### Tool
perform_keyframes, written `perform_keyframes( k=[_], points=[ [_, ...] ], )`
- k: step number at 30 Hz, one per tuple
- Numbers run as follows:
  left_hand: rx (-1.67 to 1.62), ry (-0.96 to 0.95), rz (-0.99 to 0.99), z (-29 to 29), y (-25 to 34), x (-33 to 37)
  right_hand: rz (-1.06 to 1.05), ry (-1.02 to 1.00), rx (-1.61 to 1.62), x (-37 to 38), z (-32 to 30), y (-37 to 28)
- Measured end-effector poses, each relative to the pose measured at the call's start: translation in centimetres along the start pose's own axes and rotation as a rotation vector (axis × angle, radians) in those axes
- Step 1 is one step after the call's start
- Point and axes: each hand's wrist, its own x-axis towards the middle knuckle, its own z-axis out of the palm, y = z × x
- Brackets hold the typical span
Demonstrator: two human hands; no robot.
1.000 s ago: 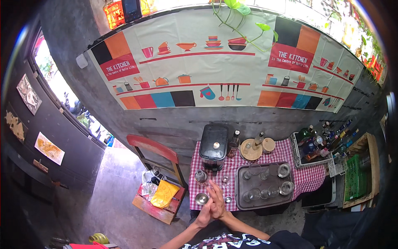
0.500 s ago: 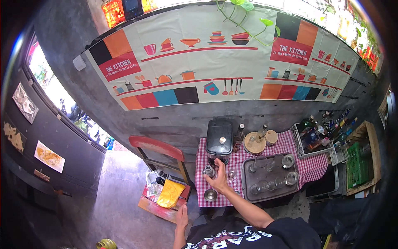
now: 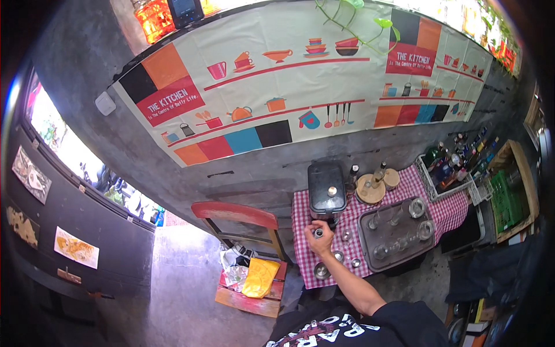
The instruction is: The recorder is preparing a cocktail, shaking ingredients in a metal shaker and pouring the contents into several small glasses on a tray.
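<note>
At nine o'clock on the checkered cloth (image 3: 300,222), I see a small, round-mouthed vessel (image 3: 318,233) gripped by the right hand (image 3: 322,243); the left hand's grip I cannot tell. From the vessel, a smooth black-lidded dispenser (image 3: 327,185) stands at twelve, a round metal bowl (image 3: 322,270) at six, a rectangular tray (image 3: 398,234) with clear glasses (image 3: 426,229) at three.

Glare from doorway (image 3: 81,144), rim perhaps blurry
</note>
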Motion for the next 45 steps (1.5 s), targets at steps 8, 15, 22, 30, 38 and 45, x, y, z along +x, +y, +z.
perform_keyframes(
  k=[8, 15, 22, 30, 38, 45],
  points=[
    [-0.364, -0.057, -0.134, -3.3, 0.8, 2.0, 0.106, 0.115, -0.126, -0.2, 0.1, 2.0],
    [-0.555, -0.001, 0.157, -4.7, 7.8, 2.9, 0.027, 0.141, -0.179, 0.6, 0.6, 0.5],
    [-0.352, 0.013, 0.476, -3.6, 12.7, -4.5, -0.136, 0.003, -0.028, 1.3, -1.8, -7.2],
    [-0.250, -0.191, 1.024, 3.6, 25.0, -17.5, -0.024, -0.327, 0.198, 0.7, -11.0, -20.7],
    [0.096, -0.598, 1.212, 17.8, 25.4, -25.5, 0.048, -0.442, 0.074, -4.6, -25.5, -22.8],
    [0.088, -0.877, 1.150, 27.0, 21.4, -30.6, 0.186, -0.304, -0.072, -8.9, -36.8, -21.0]
  ],
)
